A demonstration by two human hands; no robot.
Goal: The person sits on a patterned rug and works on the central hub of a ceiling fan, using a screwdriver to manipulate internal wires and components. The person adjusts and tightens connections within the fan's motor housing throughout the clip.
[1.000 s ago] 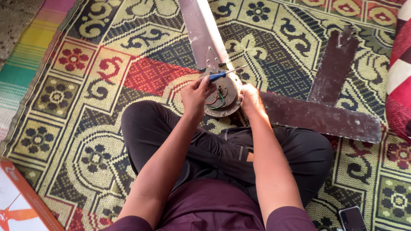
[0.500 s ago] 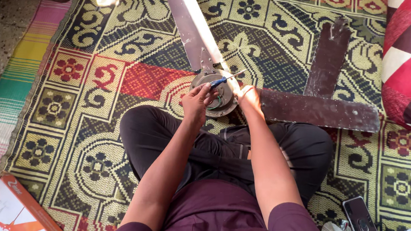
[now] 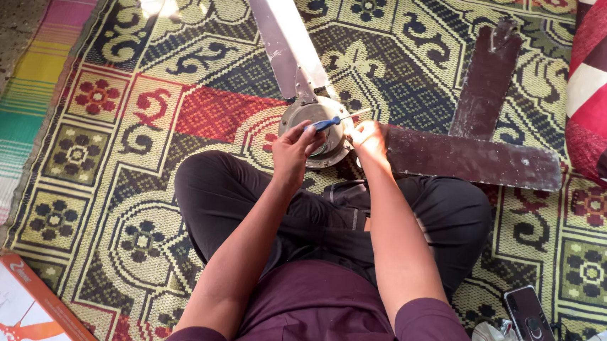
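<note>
Left hand (image 3: 295, 147) grips a screwdriver (image 3: 335, 121) over the fan hub (image 3: 316, 114); right hand (image 3: 367, 135) fingers curl on the hub (loose blade (image 3: 486, 80), phone (image 3: 531, 320), box (image 3: 13, 305) lie nearby).

Fan motor (image 3: 317, 125) lies on the mat (image 3: 137, 202) before the knees; loose blade (image 3: 488, 80) right — phone (image 3: 531, 322) nearer.

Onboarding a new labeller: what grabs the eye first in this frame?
The ceiling fan motor hub at centre, on the patterned mat, with the left hand holding a blue-handled screwdriver over it and the right hand beside it. Next, the brown blades: one stretching right, one loose above it.
</note>
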